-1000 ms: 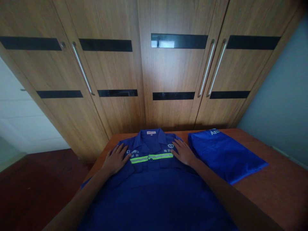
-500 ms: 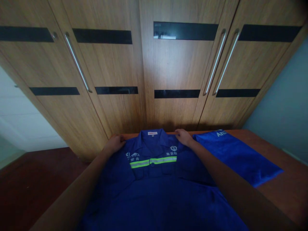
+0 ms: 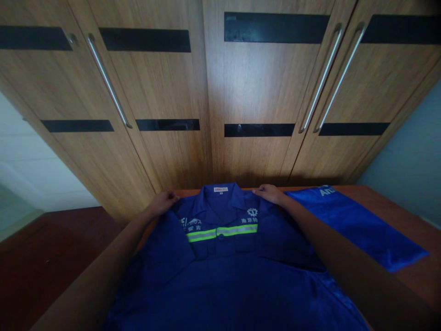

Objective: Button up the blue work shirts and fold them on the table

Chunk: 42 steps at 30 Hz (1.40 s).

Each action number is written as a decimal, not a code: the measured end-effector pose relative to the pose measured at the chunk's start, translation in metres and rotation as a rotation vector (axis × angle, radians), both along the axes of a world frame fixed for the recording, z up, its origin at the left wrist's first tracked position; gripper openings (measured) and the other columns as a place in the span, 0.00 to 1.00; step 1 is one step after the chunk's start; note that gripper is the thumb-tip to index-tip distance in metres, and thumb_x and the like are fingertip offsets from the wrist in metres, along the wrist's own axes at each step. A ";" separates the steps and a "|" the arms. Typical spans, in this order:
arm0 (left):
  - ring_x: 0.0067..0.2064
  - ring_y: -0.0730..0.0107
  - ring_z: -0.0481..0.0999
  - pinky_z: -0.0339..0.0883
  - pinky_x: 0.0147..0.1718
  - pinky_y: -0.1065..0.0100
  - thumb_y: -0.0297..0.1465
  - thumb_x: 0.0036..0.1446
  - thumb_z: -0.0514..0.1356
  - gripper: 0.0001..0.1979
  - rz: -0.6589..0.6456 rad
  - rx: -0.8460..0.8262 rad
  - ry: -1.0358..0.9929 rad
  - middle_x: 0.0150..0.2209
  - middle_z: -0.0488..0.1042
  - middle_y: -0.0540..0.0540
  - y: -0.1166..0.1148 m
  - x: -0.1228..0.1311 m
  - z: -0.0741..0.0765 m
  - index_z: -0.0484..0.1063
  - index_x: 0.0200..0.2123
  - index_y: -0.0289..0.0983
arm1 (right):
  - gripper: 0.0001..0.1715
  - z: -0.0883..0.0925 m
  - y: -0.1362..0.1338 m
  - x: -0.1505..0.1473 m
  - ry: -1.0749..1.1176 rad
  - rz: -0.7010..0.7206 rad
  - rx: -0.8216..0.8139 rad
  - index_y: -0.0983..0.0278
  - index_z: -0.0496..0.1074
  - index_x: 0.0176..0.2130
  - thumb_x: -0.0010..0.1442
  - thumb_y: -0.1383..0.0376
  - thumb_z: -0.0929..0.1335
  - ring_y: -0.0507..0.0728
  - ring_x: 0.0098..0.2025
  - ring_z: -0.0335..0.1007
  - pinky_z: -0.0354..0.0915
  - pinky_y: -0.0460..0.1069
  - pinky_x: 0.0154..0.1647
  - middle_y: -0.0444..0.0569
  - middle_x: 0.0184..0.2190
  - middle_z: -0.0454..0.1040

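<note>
A dark blue work jacket [image 3: 220,271] lies front side up, its collar at the far end and a yellow-green and silver reflective band [image 3: 237,230] across the chest. White lettering and logos show on both sides above the band. My left hand [image 3: 166,201] pinches the jacket's left shoulder edge, fingers bent. On the opposite shoulder, my right hand [image 3: 270,193] grips the fabric between thumb and fingers. Both forearms stretch forward along the jacket's sides. The lower part of the jacket runs out of view at the bottom.
A bright blue folded cloth or bag [image 3: 358,227] with white letters lies right of the jacket on the reddish-brown surface [image 3: 358,191]. Behind stands a wooden wardrobe [image 3: 172,87] with long metal handles. Dark red floor [image 3: 62,257] shows at left.
The view has shifted slightly, so the wardrobe panels sit higher. Both hands stay at the jacket's shoulders; the fingers of my right hand are more bent now.
</note>
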<state>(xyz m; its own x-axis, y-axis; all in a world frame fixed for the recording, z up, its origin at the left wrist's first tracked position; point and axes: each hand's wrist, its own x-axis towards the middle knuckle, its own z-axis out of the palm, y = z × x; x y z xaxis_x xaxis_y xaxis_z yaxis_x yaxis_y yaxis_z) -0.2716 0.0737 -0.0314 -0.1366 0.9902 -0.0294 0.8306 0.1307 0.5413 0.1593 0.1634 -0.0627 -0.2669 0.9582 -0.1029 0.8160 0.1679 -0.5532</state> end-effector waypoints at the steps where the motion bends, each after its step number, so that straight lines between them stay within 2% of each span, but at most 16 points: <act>1: 0.37 0.59 0.78 0.70 0.35 0.66 0.44 0.51 0.56 0.18 -0.010 -0.014 -0.060 0.32 0.79 0.45 -0.003 0.001 0.004 0.75 0.32 0.36 | 0.22 0.004 -0.001 0.002 0.044 0.013 -0.042 0.65 0.75 0.37 0.63 0.52 0.61 0.58 0.40 0.74 0.66 0.48 0.39 0.55 0.38 0.79; 4: 0.38 0.59 0.79 0.72 0.35 0.65 0.49 0.53 0.52 0.24 -0.020 -0.060 -0.211 0.36 0.80 0.45 -0.014 -0.003 0.016 0.74 0.40 0.37 | 0.21 0.015 -0.006 0.011 0.164 0.059 -0.154 0.64 0.75 0.42 0.64 0.58 0.58 0.54 0.36 0.76 0.68 0.46 0.35 0.52 0.37 0.79; 7: 0.40 0.60 0.79 0.72 0.39 0.66 0.47 0.48 0.59 0.24 -0.053 -0.148 -0.425 0.37 0.81 0.45 -0.024 -0.014 0.021 0.73 0.42 0.36 | 0.15 0.021 -0.013 0.019 0.227 0.115 -0.207 0.64 0.75 0.42 0.56 0.64 0.64 0.53 0.38 0.75 0.68 0.44 0.37 0.49 0.37 0.80; 10: 0.41 0.62 0.78 0.70 0.41 0.67 0.43 0.43 0.65 0.25 -0.079 -0.201 -0.554 0.38 0.80 0.46 -0.025 -0.023 0.017 0.73 0.43 0.35 | 0.14 0.020 -0.015 0.019 0.222 0.144 -0.216 0.65 0.77 0.38 0.50 0.66 0.68 0.54 0.36 0.75 0.68 0.44 0.35 0.48 0.34 0.80; 15: 0.31 0.62 0.78 0.69 0.29 0.68 0.43 0.35 0.68 0.21 -0.019 -0.189 -0.355 0.28 0.79 0.47 -0.010 -0.024 0.006 0.76 0.33 0.35 | 0.05 0.011 -0.003 0.012 0.099 0.095 -0.137 0.65 0.76 0.26 0.47 0.66 0.70 0.55 0.30 0.73 0.66 0.45 0.32 0.45 0.23 0.76; 19: 0.28 0.63 0.76 0.67 0.25 0.69 0.42 0.35 0.67 0.17 0.016 -0.127 -0.308 0.24 0.77 0.49 -0.004 -0.021 -0.001 0.75 0.28 0.36 | 0.08 0.006 0.003 0.011 0.009 0.019 -0.027 0.65 0.72 0.19 0.47 0.69 0.69 0.56 0.32 0.72 0.64 0.46 0.35 0.45 0.20 0.73; 22: 0.29 0.63 0.77 0.68 0.28 0.69 0.40 0.35 0.67 0.15 0.045 -0.058 -0.288 0.24 0.77 0.50 -0.006 -0.020 -0.001 0.74 0.27 0.37 | 0.06 0.007 0.001 0.011 0.014 -0.010 0.039 0.65 0.73 0.22 0.49 0.70 0.68 0.57 0.34 0.73 0.64 0.47 0.37 0.46 0.23 0.75; 24: 0.30 0.63 0.77 0.69 0.29 0.68 0.41 0.35 0.66 0.15 0.061 -0.010 -0.277 0.24 0.77 0.50 -0.009 -0.019 0.004 0.74 0.27 0.37 | 0.05 0.012 -0.003 0.012 0.051 -0.017 0.088 0.65 0.75 0.28 0.51 0.70 0.67 0.57 0.35 0.73 0.65 0.47 0.38 0.47 0.27 0.77; 28: 0.30 0.64 0.76 0.70 0.31 0.68 0.42 0.38 0.65 0.16 0.071 0.092 -0.250 0.25 0.77 0.50 -0.024 -0.015 0.028 0.74 0.29 0.37 | 0.09 0.034 -0.020 0.015 0.181 0.001 0.192 0.65 0.74 0.37 0.56 0.68 0.65 0.56 0.39 0.74 0.67 0.47 0.42 0.49 0.35 0.79; 32: 0.33 0.65 0.77 0.70 0.35 0.68 0.45 0.42 0.64 0.17 -0.008 0.271 -0.229 0.29 0.78 0.49 -0.065 -0.007 0.059 0.75 0.30 0.38 | 0.12 0.060 -0.062 0.028 0.350 0.069 0.277 0.64 0.73 0.41 0.59 0.63 0.64 0.56 0.43 0.75 0.69 0.49 0.45 0.49 0.40 0.79; 34: 0.35 0.65 0.77 0.70 0.37 0.69 0.46 0.43 0.64 0.18 -0.021 0.338 -0.210 0.31 0.79 0.49 -0.099 -0.003 0.072 0.75 0.31 0.38 | 0.13 0.070 -0.093 0.040 0.452 0.123 0.337 0.63 0.74 0.41 0.59 0.60 0.65 0.57 0.43 0.75 0.69 0.51 0.47 0.49 0.40 0.79; 36: 0.34 0.65 0.77 0.71 0.35 0.69 0.47 0.44 0.64 0.18 0.012 0.337 -0.157 0.32 0.79 0.50 -0.139 0.000 0.078 0.76 0.32 0.39 | 0.14 0.073 -0.129 0.054 0.482 0.140 0.416 0.62 0.75 0.41 0.59 0.59 0.66 0.58 0.43 0.75 0.70 0.53 0.48 0.49 0.41 0.79; 39: 0.35 0.63 0.78 0.72 0.38 0.66 0.47 0.45 0.63 0.14 -0.028 0.374 -0.080 0.33 0.81 0.52 -0.201 -0.002 0.073 0.78 0.31 0.45 | 0.13 0.065 -0.186 0.078 0.358 0.118 0.526 0.59 0.76 0.41 0.59 0.59 0.65 0.60 0.43 0.76 0.70 0.55 0.49 0.48 0.41 0.79; 42: 0.39 0.61 0.80 0.74 0.40 0.64 0.45 0.49 0.60 0.08 -0.138 0.440 0.014 0.36 0.81 0.55 -0.252 -0.005 0.046 0.78 0.30 0.56 | 0.14 0.039 -0.235 0.100 0.257 0.185 0.504 0.56 0.76 0.45 0.62 0.62 0.63 0.59 0.46 0.75 0.71 0.54 0.49 0.47 0.43 0.79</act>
<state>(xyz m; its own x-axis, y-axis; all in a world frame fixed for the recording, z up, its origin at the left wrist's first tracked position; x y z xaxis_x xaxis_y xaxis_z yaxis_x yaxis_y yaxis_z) -0.2764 -0.1787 0.0149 0.0002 0.9170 0.3988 0.8319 -0.2215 0.5088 0.2590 -0.0718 -0.0241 -0.3900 0.8075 0.4425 0.5989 0.5875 -0.5442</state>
